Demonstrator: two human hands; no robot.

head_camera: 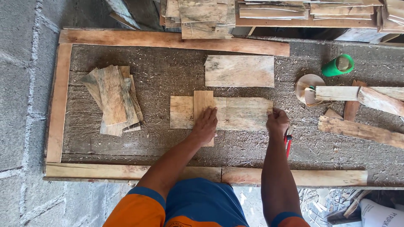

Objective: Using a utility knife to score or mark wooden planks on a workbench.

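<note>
Head view: left hand (205,125) flat, fingers spread, pressing narrow upright pale wood strip (203,102) onto wide thin pale wood sheet (240,113); right hand (277,122) pinching sheet's right edge. Sheet likely light, brittle; best gripped by edges.

My right hand (277,122) hides most of a red-handled tool (288,143), so I cannot tell its kind. My left hand (206,125) covers the lower part of the narrow upright wooden slat (202,101). The top edge cuts off the stacked pale boards (273,10), and the white printed sack (378,214) is cropped at the bottom corner.

Hands on boards (229,112) — perhaps pressing
</note>
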